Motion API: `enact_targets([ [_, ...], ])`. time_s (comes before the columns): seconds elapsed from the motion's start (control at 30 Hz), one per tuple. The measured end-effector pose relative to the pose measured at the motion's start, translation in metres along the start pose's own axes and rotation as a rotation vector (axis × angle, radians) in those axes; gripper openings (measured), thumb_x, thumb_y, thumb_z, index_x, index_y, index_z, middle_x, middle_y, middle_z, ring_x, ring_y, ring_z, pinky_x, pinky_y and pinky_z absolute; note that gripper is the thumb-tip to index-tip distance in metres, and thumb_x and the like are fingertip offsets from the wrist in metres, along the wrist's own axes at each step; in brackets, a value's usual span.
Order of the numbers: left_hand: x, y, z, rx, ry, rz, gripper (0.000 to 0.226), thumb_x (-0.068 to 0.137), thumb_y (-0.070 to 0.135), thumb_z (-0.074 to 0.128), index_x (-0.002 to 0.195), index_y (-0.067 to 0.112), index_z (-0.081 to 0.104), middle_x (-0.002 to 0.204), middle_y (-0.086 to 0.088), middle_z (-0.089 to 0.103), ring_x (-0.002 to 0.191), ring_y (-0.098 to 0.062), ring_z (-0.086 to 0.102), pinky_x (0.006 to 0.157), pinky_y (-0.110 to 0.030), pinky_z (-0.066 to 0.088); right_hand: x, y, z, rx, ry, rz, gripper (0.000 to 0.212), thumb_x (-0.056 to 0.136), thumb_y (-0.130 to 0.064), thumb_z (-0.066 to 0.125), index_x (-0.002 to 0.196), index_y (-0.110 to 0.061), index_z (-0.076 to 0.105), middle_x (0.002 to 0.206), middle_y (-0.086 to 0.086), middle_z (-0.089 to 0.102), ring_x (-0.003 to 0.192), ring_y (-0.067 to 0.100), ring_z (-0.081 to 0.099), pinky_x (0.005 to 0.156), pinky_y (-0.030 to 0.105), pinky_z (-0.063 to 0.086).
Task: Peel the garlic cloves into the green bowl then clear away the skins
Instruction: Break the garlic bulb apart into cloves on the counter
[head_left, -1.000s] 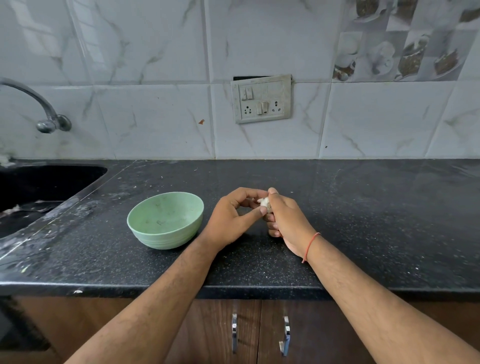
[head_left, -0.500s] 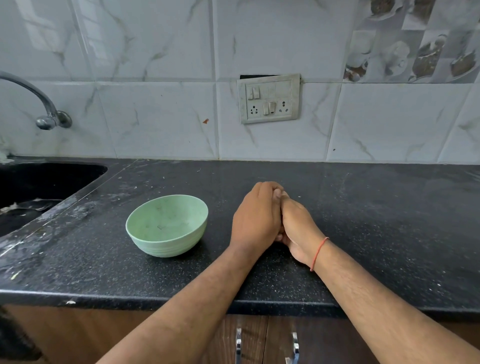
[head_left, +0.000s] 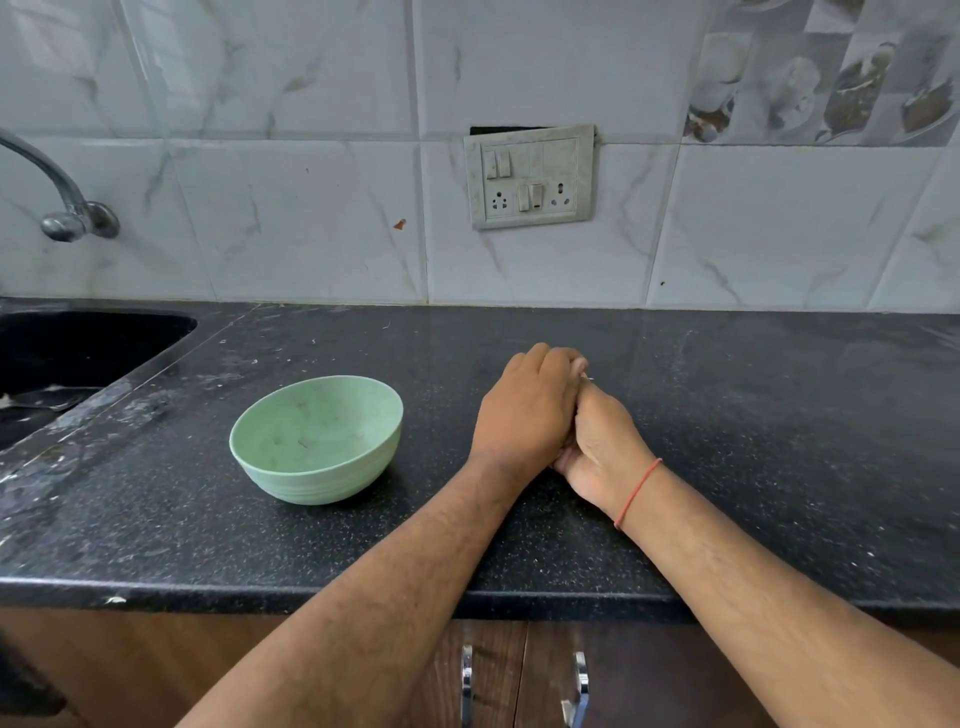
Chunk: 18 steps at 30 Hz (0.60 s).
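Nearest us, two wooden cabinet doors (head_left: 524, 675) sat under the counter edge, each with a metal handle (head_left: 467, 683). Both forearms crossed that edge and ran up onto the black speckled counter (head_left: 753, 441).

Our left hand (head_left: 527, 410) lay knuckles-up over our right hand (head_left: 602, 447), fingers curled down across it. The right hand sat underneath on its side, resting on the counter, fingers folded in toward the left palm. The two were pressed together. The garlic clove was not visible; anything between the palms was hidden, so we could not tell what either hand held, or whether it held anything. A thin pale sliver showed at the fingertips on the far side, too small to identify. A red thread band (head_left: 638, 491) ringed the right wrist.

The green bowl (head_left: 317, 441) stood upright on the counter to the left of the hands, near them, not touching. Its inside showed a few small specks, too small to make out; no cloves were plainly in it.

Pale flecks and smears marked the counter toward the dark sink (head_left: 62, 353) at far left. Behind it a metal tap (head_left: 62, 208) came off the wall. The marble-look tiled wall (head_left: 291, 218) ran along the back, with a switch and socket plate (head_left: 530, 176) mounted slightly crooked above the hands, and a patterned tile (head_left: 831, 73) at top right.
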<state>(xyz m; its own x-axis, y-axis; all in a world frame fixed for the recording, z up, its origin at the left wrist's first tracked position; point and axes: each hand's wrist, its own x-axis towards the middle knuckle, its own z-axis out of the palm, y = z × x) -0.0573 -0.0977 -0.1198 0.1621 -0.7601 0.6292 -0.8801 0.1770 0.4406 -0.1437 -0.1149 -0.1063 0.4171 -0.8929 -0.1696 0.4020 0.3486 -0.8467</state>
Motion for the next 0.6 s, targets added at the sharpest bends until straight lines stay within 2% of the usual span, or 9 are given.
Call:
enact_targets([
  [0.03, 0.000, -0.001, 0.001, -0.016, 0.011, -0.001, 0.036, 0.115, 0.042, 0.033, 0.123, 0.023, 0.062, 0.113, 0.008, 0.058, 0.102, -0.015, 0.053, 0.079, -0.045, 0.053, -0.001, -0.001, 0.000, -0.017, 0.011, 0.005, 0.029, 0.110, -0.039, 0.054, 0.101, -0.021, 0.074, 0.099, 0.002, 0.081, 0.090, 0.016, 0.079, 0.087, 0.041, 0.060],
  [0.07, 0.000, -0.003, 0.001, -0.050, 0.026, -0.006, 0.035, 0.115, 0.042, 0.034, 0.125, 0.024, 0.063, 0.115, 0.008, 0.059, 0.103, -0.014, 0.056, 0.081, -0.043, 0.054, -0.001, -0.002, 0.000, -0.040, 0.029, 0.012, 0.034, 0.111, -0.040, 0.052, 0.090, -0.022, 0.071, 0.081, 0.001, 0.076, 0.070, 0.013, 0.074, 0.072, 0.036, 0.058],
  [0.1, 0.000, -0.005, 0.001, -0.100, 0.047, -0.014, 0.035, 0.114, 0.041, 0.035, 0.126, 0.025, 0.064, 0.117, 0.010, 0.060, 0.104, -0.011, 0.058, 0.083, -0.042, 0.054, -0.001, -0.002, 0.000, -0.069, 0.054, 0.015, 0.041, 0.112, -0.041, 0.049, 0.078, -0.023, 0.064, 0.064, -0.001, 0.064, 0.052, 0.011, 0.060, 0.057, 0.030, 0.049],
  [0.17, 0.001, -0.010, -0.001, -0.206, 0.090, -0.031, 0.033, 0.113, 0.038, 0.039, 0.126, 0.025, 0.067, 0.118, 0.012, 0.062, 0.105, -0.005, 0.061, 0.088, -0.036, 0.055, 0.000, -0.004, -0.001, -0.089, 0.060, 0.010, 0.052, 0.112, -0.042, 0.048, 0.064, -0.024, 0.051, 0.053, -0.003, 0.039, 0.042, 0.009, 0.033, 0.045, 0.026, 0.028],
  [0.27, -0.002, -0.018, -0.009, -0.327, 0.123, 0.003, 0.022, 0.110, 0.026, 0.052, 0.117, 0.023, 0.073, 0.112, 0.013, 0.066, 0.104, -0.007, 0.064, 0.090, -0.027, 0.054, 0.000, -0.006, -0.003, -0.032, 0.002, 0.015, 0.054, 0.111, -0.042, 0.051, 0.062, -0.022, 0.058, 0.058, -0.003, 0.029, 0.044, 0.009, 0.026, 0.042, 0.025, 0.023],
  [0.37, -0.012, -0.021, -0.020, -0.378, 0.083, 0.070, 0.017, 0.103, 0.015, 0.067, 0.116, 0.022, 0.075, 0.109, 0.013, 0.067, 0.100, -0.013, 0.066, 0.087, -0.022, 0.053, 0.001, -0.007, -0.005, -0.022, 0.012, 0.003, 0.038, 0.112, -0.041, 0.050, 0.086, -0.019, 0.067, 0.055, -0.004, 0.033, 0.044, 0.008, 0.028, 0.042, 0.024, 0.024],
  [0.5, -0.020, -0.022, -0.031, -0.397, 0.068, 0.047, 0.021, 0.096, 0.014, 0.077, 0.115, 0.024, 0.078, 0.107, 0.015, 0.068, 0.097, -0.014, 0.068, 0.085, -0.028, 0.057, 0.005, -0.002, -0.007, -0.155, -0.016, -0.074, 0.045, 0.113, -0.048, 0.045, 0.108, -0.010, 0.069, 0.062, -0.003, 0.043, 0.050, 0.010, 0.031, 0.045, 0.026, 0.028],
  [0.6, -0.024, -0.023, -0.035, -0.420, 0.119, 0.002, 0.017, 0.096, 0.015, 0.078, 0.108, 0.026, 0.081, 0.103, 0.016, 0.073, 0.097, -0.013, 0.071, 0.085, -0.034, 0.059, 0.001, 0.002, -0.007, -0.270, -0.011, -0.157, 0.037, 0.112, -0.047, 0.048, 0.108, -0.012, 0.060, 0.061, -0.006, 0.046, 0.051, 0.010, 0.036, 0.049, 0.028, 0.033],
])
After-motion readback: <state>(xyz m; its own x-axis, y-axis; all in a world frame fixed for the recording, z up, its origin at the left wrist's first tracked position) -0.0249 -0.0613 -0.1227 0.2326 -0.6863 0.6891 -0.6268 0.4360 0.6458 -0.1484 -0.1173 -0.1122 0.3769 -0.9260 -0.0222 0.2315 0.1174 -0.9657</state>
